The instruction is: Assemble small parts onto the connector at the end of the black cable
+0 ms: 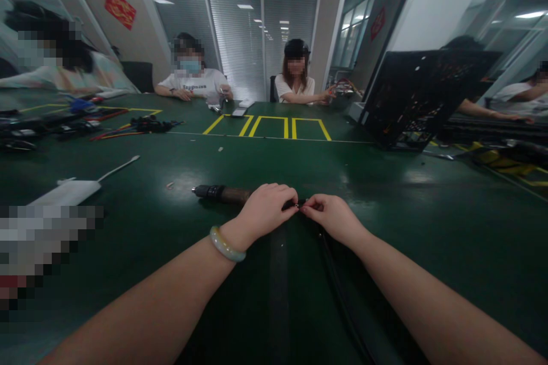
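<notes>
An electric screwdriver point(233, 194) with a dark body and a metal tip lies on the green table, its tip toward the left. My left hand point(268, 205) is closed around its rear end, which the fingers mostly hide. Close against it, my right hand point(329, 214) pinches the end of a black cable point(336, 279) between thumb and fingers. Something tiny and shiny shows where the fingertips of both hands meet; its shape is too small to make out. From under my right hand the cable runs down toward the near edge of the view.
A large black panel-like frame point(415, 97) stands at the back right. Bundles of wires point(145, 124) lie at the back left, and a white object with a cord point(68, 191) lies nearer. Yellow tape outlines point(272, 118) mark the table. Several people sit around it.
</notes>
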The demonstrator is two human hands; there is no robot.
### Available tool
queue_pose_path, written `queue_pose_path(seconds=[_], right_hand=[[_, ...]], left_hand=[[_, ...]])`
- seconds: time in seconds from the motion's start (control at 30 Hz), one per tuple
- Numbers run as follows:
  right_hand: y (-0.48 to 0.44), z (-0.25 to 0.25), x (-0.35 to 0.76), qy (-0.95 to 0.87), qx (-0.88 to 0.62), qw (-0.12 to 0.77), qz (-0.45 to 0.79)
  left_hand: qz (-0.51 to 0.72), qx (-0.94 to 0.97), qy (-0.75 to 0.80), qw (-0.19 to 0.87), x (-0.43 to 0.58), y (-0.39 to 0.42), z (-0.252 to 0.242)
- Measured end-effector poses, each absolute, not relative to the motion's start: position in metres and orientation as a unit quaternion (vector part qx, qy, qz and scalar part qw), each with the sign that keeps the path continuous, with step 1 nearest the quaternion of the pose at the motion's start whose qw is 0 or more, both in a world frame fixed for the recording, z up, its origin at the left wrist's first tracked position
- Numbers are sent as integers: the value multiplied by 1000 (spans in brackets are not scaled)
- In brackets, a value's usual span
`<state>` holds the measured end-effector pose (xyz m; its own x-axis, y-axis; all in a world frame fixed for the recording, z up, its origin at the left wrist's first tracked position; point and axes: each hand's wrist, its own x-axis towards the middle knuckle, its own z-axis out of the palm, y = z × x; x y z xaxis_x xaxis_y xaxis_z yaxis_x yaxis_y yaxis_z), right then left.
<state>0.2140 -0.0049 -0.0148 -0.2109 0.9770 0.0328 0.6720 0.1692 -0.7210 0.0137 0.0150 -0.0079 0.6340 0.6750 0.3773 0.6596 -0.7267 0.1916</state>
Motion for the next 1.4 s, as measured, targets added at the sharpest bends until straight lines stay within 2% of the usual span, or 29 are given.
queue_pose_path(seconds=[0.8, 1.4], right_hand=[[-7, -12, 216, -728, -565, 228, 314], [-11, -10, 212, -726, -554, 246, 324]], left_hand=[[194, 908, 371, 25, 11, 8, -5], [212, 905, 367, 41, 14, 9, -10]])
